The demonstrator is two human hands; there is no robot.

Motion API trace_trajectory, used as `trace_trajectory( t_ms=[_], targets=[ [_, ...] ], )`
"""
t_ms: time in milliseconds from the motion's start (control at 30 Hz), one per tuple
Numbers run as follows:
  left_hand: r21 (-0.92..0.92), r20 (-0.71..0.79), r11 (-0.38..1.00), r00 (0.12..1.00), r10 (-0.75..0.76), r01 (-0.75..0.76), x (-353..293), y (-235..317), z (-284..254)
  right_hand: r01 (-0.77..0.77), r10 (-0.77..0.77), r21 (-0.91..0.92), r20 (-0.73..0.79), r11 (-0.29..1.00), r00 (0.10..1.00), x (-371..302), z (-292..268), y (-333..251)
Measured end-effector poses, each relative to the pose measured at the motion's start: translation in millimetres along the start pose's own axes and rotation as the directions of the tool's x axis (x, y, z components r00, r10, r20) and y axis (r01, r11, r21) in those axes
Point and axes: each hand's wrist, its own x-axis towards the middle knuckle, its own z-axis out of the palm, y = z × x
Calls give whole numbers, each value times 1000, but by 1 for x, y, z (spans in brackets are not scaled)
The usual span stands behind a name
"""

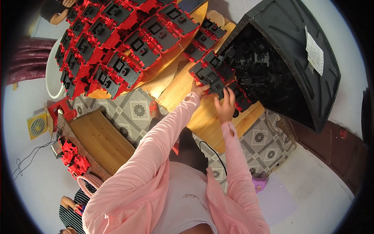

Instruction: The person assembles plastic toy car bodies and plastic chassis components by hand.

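A red plastic housing with a dark grey and black insert point(208, 76) lies at the far end of the wooden bench point(179, 93). My left hand point(200, 89) grips its near left edge, fingers closed on the rim. My right hand point(226, 106) hovers at or just over its near right corner, fingers bent and apart; nothing shows in them, though contact is hard to judge. Another red-and-black housing point(243, 101) sits just right of my right hand. More such housings point(204, 41) stand in a row farther along the bench.
A large black bin point(296, 58), tipped toward me with small black parts point(257, 66) inside, stands at the right. Stacked housings point(136, 46) cover a table at the left. A low wooden table point(103, 136) and a pink basket point(89, 183) are at lower left. Other people point(72, 210) sit nearby.
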Motion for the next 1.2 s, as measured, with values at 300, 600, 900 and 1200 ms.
trace_trajectory(
  t_ms=[300, 600, 900, 1200],
  targets=[
    [69, 36, 997, 998, 42, -44, -14, 6, 21, -495, 488, 164, 83, 853, 869, -168, 4, 28],
    [101, 144, 993, 986, -79, 65, -81, 20, -37, -240, 172, -461, -186, 854, 967, -68, -31, 48],
    [119, 237, 985, 960, -150, 125, -210, 22, -97, 95, 25, -540, 211, 836, 977, -41, -50, 104],
    [9, 266, 992, 957, 118, -124, -282, 70, -138, -74, 92, -143, 126, 987, 988, -56, -56, 22]
  ],
)
